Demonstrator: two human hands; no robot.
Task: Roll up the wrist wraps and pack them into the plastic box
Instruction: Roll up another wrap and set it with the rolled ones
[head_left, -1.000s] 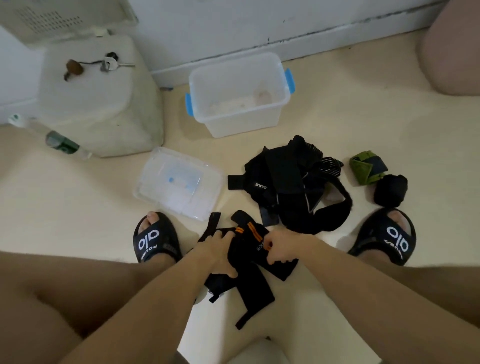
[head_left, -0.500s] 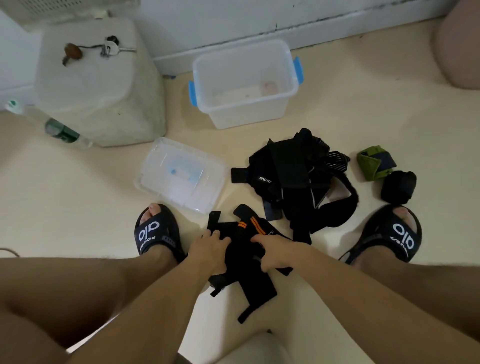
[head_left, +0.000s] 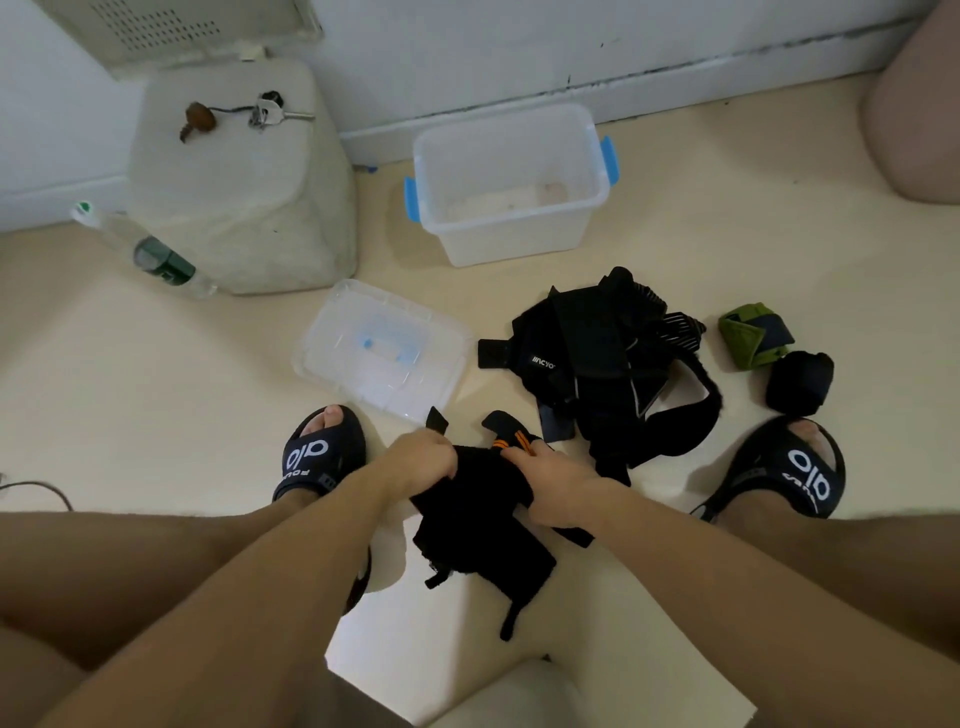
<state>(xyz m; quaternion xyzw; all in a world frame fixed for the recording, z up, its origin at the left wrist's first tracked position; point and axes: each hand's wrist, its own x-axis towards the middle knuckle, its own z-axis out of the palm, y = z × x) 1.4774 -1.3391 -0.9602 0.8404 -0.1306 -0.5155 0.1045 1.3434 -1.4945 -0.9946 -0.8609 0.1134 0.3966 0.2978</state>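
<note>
Head view shows your left hand (head_left: 422, 460) and right hand (head_left: 558, 480) both gripping the black wrist wrap with orange stripes (head_left: 480, 525) low between your feet, fingers curled into the fabric. Farther out, the open plastic box (head_left: 511, 182) stands near the wall, its lid (head_left: 382, 348) flat on the floor beside a loose pile of black wraps (head_left: 608, 364).

The cream floor (head_left: 675, 208) carries the open plastic box (head_left: 511, 182). Nearer than the box: its lid (head_left: 382, 348), a black strap pile (head_left: 608, 364), two rolled wraps (head_left: 774, 358).
</note>
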